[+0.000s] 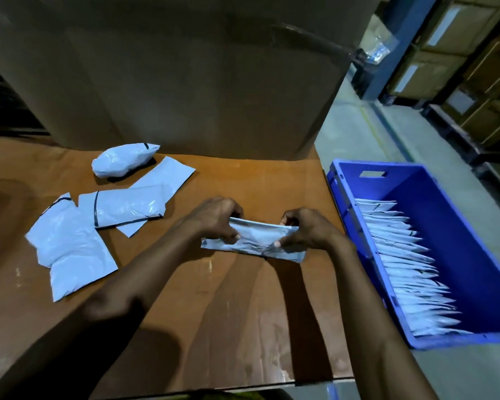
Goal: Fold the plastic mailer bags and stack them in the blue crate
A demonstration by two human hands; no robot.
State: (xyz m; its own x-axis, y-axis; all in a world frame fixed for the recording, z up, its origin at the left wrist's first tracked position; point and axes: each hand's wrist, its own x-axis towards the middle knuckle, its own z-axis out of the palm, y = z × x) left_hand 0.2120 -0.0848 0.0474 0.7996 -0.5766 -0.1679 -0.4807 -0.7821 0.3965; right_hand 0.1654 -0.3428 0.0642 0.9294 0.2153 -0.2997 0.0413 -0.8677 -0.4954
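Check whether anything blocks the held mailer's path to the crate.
Nothing visible does. The left hand and right hand grip the white plastic mailer bag; the open blue plastic crate sits right of it.

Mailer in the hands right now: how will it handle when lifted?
Probably floppy: the mailer creases and sags between the left hand and right hand. Likely light: it looks like thin, flat film. The glossy surface may be slippery, so the fold could spring open.
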